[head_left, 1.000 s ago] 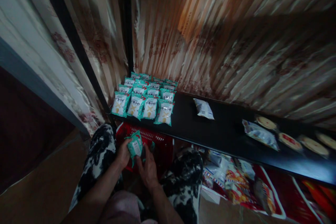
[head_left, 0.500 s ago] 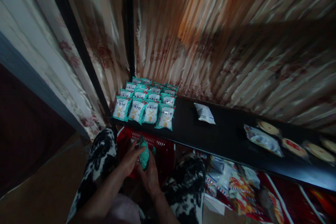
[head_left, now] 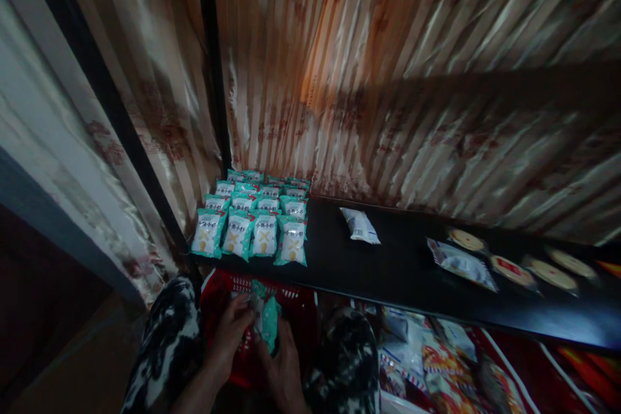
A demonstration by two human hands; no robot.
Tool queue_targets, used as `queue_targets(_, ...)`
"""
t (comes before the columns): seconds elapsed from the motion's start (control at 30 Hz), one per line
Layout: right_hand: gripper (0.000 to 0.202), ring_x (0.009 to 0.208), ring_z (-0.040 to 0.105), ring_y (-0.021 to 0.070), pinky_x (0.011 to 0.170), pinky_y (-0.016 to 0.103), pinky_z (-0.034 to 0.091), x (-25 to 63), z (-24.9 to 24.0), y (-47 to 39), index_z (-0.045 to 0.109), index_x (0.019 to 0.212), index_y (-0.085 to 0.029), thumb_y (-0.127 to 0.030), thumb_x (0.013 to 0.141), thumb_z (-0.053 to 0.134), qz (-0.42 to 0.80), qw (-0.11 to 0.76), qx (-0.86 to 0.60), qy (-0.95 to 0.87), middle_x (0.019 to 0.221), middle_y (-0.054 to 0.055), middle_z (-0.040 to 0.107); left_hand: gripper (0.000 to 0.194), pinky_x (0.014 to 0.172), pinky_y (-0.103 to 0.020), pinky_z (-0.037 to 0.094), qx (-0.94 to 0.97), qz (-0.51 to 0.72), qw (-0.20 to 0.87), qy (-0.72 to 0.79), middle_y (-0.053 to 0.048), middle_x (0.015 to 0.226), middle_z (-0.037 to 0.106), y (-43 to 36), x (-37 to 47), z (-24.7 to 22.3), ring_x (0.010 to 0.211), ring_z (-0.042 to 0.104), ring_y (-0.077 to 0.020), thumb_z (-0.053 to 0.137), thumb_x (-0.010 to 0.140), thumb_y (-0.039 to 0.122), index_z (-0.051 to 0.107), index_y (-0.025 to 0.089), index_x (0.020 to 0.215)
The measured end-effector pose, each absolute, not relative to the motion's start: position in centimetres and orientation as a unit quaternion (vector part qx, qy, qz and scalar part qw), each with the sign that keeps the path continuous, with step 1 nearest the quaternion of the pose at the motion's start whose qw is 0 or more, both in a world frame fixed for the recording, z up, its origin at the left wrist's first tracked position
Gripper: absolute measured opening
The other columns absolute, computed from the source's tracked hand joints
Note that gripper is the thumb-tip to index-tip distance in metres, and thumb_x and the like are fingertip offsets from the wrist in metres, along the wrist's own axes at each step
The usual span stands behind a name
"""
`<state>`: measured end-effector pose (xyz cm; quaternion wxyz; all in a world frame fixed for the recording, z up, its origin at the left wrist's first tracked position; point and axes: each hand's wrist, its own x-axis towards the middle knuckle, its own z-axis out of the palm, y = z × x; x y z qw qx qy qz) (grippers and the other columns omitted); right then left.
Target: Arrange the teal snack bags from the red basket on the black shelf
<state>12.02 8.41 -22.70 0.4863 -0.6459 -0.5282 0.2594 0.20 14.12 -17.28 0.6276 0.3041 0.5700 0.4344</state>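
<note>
Above the red basket (head_left: 213, 281), low between my knees, I grip a teal-and-white snack bag (head_left: 270, 326) in both hands. My left hand (head_left: 234, 326) has its fingers closed at the bag's left side. Around its lower right side wraps my right hand (head_left: 285, 362). Another teal end shows behind it; whether that is a second bag, I cannot tell. Just beyond, matching snack bags (head_left: 264, 233) stand in several rows at the left end of the black shelf (head_left: 330, 252), their white fronts facing me.
Farther right on the shelf lie a white packet (head_left: 359, 225), a clear-fronted packet (head_left: 460, 263) and several round pale items (head_left: 512, 270). Black posts (head_left: 213, 65) and a pleated curtain (head_left: 388, 110) bound the shelf. Below it, assorted snack packets (head_left: 444, 359) fill a red container.
My view has tilted up, so the shelf sits lower and farther left. The held bag has turned, showing more of its white face. My left hand has shifted along its left side.
</note>
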Motion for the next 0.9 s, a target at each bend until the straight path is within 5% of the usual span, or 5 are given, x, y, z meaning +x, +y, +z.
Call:
queue_targets(0.17, 0.060, 0.103, 0.064, 0.0258, 0.085, 0.032, 0.053, 13.4, -21.4, 8.1, 0.050, 0.128, -0.013, -0.047, 0.079, 0.057, 0.342, 0.528, -0.630, -0.456, 0.115, 0.012, 0.065, 0.036, 0.091, -0.035, 0.044, 0.323, 0.417, 0.627, 0.573, -0.009, 0.096, 0.070, 14.7, 1.0, -16.8, 0.102, 0.060, -0.0291, 0.080, 0.049, 0.026, 0.067, 0.019, 0.081)
queue_targets(0.47, 0.059, 0.112, 0.058, 0.0242, 0.091, 0.032, 0.049, 17.5, -19.0, 7.9, 0.050, 0.128, -0.016, -0.048, 0.079, 0.057, 0.393, 0.547, -0.625, -0.394, 0.123, 0.010, 0.061, 0.050, 0.096, -0.036, 0.042, 0.344, 0.390, 0.674, 0.525, -0.010, 0.118, 0.063, 14.2, 5.0, -14.3, 0.119, 0.050, -0.0309, 0.080, 0.051, 0.035, 0.065, 0.020, 0.097)
queue_targets(0.9, 0.053, 0.110, 0.058, 0.0242, 0.091, 0.032, 0.048, 21.8, -15.6, 9.0, 0.056, 0.122, -0.020, -0.055, 0.082, 0.049, 0.392, 0.552, -0.631, -0.380, 0.119, 0.008, 0.064, 0.042, 0.087, -0.036, 0.045, 0.426, 0.422, 0.640, 0.480, -0.013, 0.102, 0.067, 16.3, 11.2, -14.0, 0.101, 0.060, -0.0287, 0.078, 0.057, 0.034, 0.062, 0.016, 0.092)
